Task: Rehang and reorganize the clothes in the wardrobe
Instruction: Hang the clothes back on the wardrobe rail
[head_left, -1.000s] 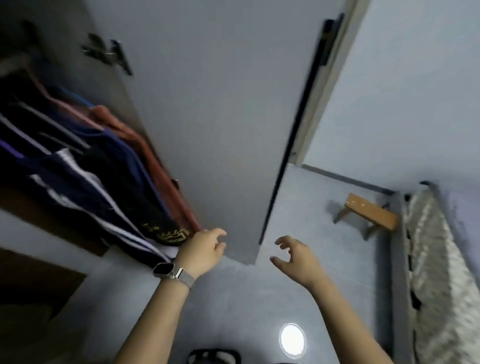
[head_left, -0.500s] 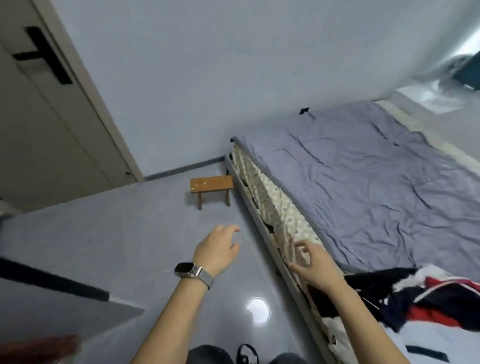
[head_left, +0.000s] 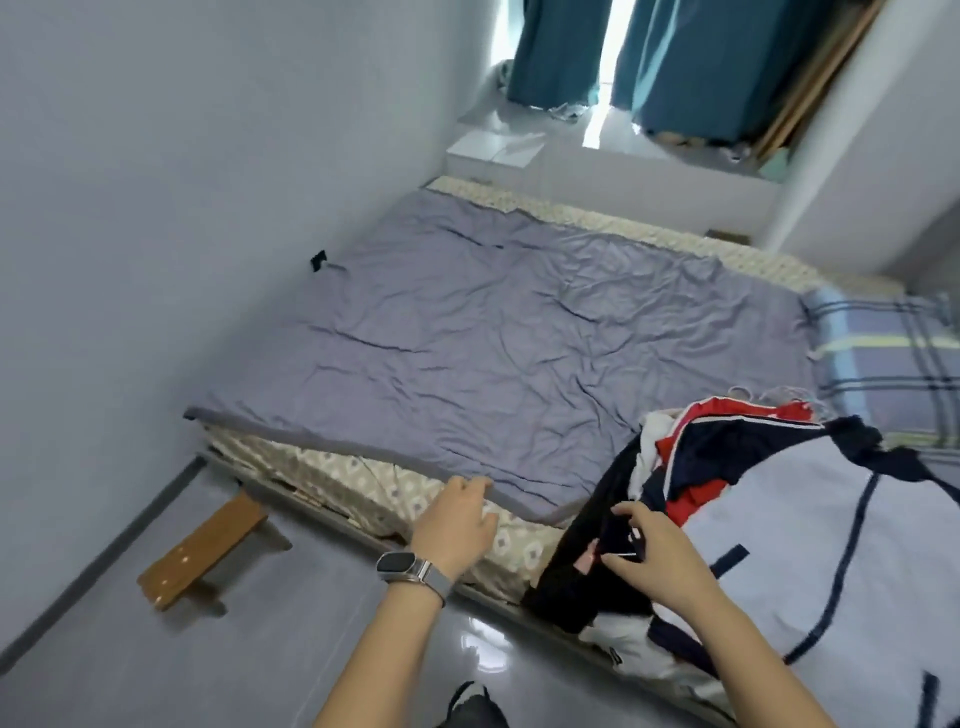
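The step in hand looks like fetching another garment from the heap of clothes (head_left: 727, 467) on the bed (head_left: 519, 338): the right hand (head_left: 657, 558) makes its grip on a black garment (head_left: 582, 561) at the heap's near edge, the left hand (head_left: 457, 525) hovers open beside it, and next comes lifting it free.

No legible text anywhere.

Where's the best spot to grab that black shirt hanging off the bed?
Probably the upper part of the black garment at the bed edge, where the right hand already touches it. Come from the floor side: it drapes over the edge there, clear of the clothes pile.
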